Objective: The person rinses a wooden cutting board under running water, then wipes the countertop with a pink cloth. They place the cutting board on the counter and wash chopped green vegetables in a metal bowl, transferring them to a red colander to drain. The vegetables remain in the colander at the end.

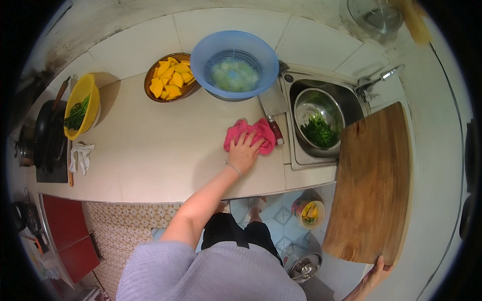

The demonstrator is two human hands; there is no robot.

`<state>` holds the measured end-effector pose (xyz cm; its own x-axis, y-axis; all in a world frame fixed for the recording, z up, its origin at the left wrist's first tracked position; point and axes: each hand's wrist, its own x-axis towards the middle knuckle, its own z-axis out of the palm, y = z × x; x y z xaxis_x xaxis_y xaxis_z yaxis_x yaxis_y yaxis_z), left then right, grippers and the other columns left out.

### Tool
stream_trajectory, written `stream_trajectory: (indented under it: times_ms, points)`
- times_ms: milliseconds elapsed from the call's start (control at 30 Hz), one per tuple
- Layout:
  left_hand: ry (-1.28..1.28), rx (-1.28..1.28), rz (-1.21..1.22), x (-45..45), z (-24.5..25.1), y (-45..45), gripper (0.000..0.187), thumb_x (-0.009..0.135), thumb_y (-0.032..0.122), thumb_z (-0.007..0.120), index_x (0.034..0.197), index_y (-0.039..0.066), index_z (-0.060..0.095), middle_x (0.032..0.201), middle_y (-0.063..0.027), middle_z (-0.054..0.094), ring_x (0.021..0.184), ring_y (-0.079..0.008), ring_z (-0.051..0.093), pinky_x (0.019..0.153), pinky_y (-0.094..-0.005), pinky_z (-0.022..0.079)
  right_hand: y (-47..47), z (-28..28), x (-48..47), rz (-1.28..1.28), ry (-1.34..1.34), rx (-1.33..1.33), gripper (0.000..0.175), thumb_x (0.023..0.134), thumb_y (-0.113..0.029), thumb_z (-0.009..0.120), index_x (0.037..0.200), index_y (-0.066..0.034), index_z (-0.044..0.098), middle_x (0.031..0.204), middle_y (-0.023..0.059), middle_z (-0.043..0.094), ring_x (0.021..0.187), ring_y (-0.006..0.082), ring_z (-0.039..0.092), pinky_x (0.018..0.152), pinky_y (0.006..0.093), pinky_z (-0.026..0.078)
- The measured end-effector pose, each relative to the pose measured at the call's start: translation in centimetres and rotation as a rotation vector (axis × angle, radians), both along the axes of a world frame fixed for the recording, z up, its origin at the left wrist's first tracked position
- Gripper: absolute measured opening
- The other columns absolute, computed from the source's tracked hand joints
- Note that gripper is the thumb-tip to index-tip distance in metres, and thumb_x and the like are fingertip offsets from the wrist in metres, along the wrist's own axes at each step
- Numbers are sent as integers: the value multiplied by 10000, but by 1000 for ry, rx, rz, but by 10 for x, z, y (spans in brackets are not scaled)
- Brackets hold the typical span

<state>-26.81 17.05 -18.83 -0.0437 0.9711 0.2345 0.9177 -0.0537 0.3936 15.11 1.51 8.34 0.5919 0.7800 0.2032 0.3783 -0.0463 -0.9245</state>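
My left hand (243,152) lies palm down, fingers spread, on a bunched pink cloth (266,132) on the countertop. Just right of the cloth is the dark handle (275,129) of a cleaver, its broad metal blade (273,99) pointing toward the wall. At the lower right, my right hand (377,274) grips the near end of a large wooden cutting board (372,184). The board is tilted, and its far end reaches the right edge of the steel sink (295,150). Part of the right hand is hidden behind the board.
A blue colander (197,56) holds pale green pieces, left of a steel bowl (318,96) of chopped greens in the sink. Orange slices fill a brown bowl (150,92). A yellow basket (91,109) stands near a black wok (43,131). A waste bin (320,220) is on the floor.
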Motion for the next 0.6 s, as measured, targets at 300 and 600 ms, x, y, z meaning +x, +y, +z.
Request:
stream_trajectory:
  times_ms: [300,600]
  points:
    - [-38,-48,-266,95,7,-64,479,746,230,556,1218,240,476,1354,-75,350,1231,-285,331,987,-467,237,-8,-15,28,-3,89,58,570,724,-64,652,1221,21,386,1202,132,457,1081,227,452,951,352,354]
    - [327,-19,262,-171,-9,-130,412,739,232,569,1145,181,525,1194,-102,481,1161,-287,401,988,-461,278,12,10,-25,-35,-13,51,685,613,-130,776,1148,120,429,1162,212,476,1029,292,469,919,392,395]
